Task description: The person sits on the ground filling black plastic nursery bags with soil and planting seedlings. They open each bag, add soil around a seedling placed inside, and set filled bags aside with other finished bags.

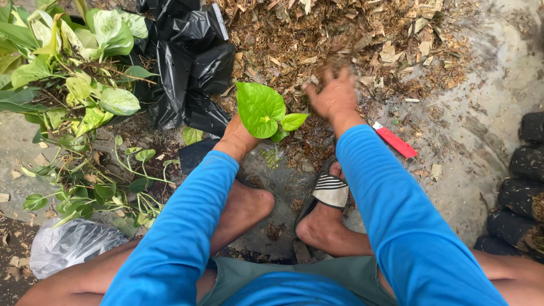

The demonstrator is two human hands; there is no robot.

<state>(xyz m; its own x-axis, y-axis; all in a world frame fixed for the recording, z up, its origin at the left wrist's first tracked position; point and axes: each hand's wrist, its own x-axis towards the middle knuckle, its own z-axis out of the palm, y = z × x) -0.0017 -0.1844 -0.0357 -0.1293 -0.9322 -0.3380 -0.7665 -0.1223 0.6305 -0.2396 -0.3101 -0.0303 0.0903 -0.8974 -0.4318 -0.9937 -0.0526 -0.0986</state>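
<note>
A person in long blue sleeves is squatting over a wet concrete floor point(481, 130), looking down between their own knees. The left hand point(237, 135) is reaching forward and is closing around the base of a small cutting point(262, 109) with broad, bright green heart-shaped leaves; the big leaf is covering most of the fingers, so how tightly they are gripping cannot be told. The cutting is standing upright just in front of the person's feet, at the near edge of a heap of brown wood chips and dry husk point(340, 34). The right hand point(333, 93) is sitting just beside the cutting, on the heap, with its fingers curled down and dug into the loose brown material; it is blurred, and whether it is holding a handful cannot be told.

To the left of the left hand, a pile of empty black plastic grow bags point(187, 68) is lying crumpled on the floor. Further left, a bundle of green and variegated vine cuttings point(73, 73) is sprawling over the ground, and a clear plastic bag point(68, 245) is resting near the left knee. A red-handled tool point(395, 141) is lying on the floor just right of the right forearm. Filled black bags point(521, 187) are standing in a row at the right edge. The right foot is wearing a striped sandal point(330, 190).
</note>
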